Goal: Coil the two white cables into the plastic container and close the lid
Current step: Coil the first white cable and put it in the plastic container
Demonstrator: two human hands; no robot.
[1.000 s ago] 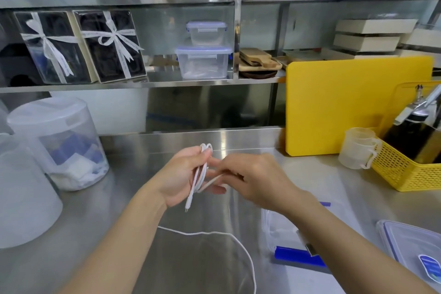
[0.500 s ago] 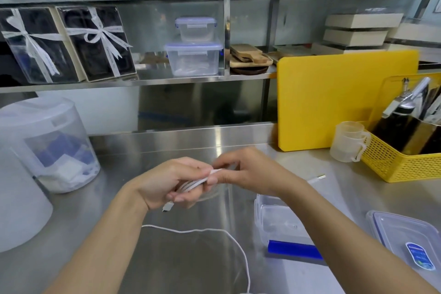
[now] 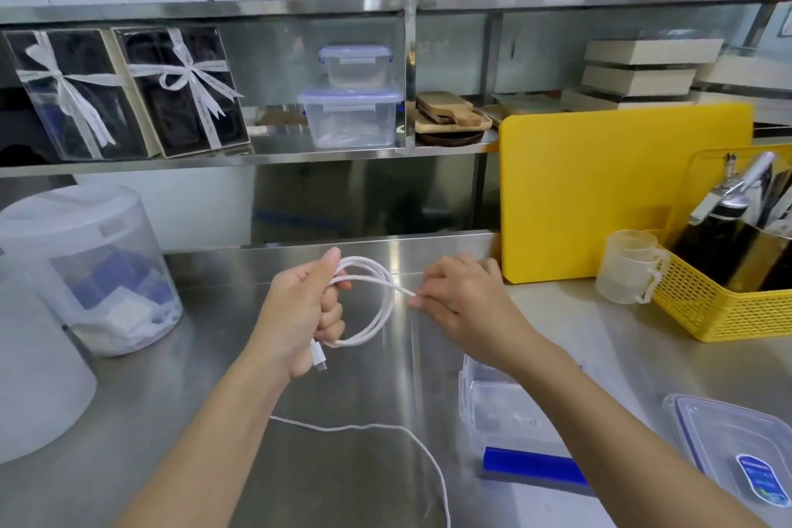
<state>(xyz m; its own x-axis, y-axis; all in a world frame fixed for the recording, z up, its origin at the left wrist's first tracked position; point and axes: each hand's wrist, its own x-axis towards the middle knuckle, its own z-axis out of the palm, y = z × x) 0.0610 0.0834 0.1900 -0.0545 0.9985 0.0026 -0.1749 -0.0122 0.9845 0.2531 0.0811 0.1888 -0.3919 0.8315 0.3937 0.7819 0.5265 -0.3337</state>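
Note:
My left hand (image 3: 300,309) grips a white cable (image 3: 381,313) wound into a round coil above the steel counter (image 3: 214,420), with one plug hanging below the fist. My right hand (image 3: 463,296) pinches the cable's other end just right of the coil. A second white cable (image 3: 411,442) lies loose on the counter below my arms and runs off the bottom edge. The clear plastic container (image 3: 505,412) stands open under my right forearm, a blue clip on its near side. Its clear lid (image 3: 737,446) lies at the lower right.
A yellow cutting board (image 3: 617,184) leans at the back right beside a clear measuring cup (image 3: 630,266) and a yellow basket (image 3: 728,304) of bottles. Two large translucent tubs (image 3: 85,266) stand at the left. Shelves behind hold boxes and containers.
The cable, bunched tight between both hands before, now hangs as a wide round loop from my left hand. My right hand has pulled away to the right with the cable end.

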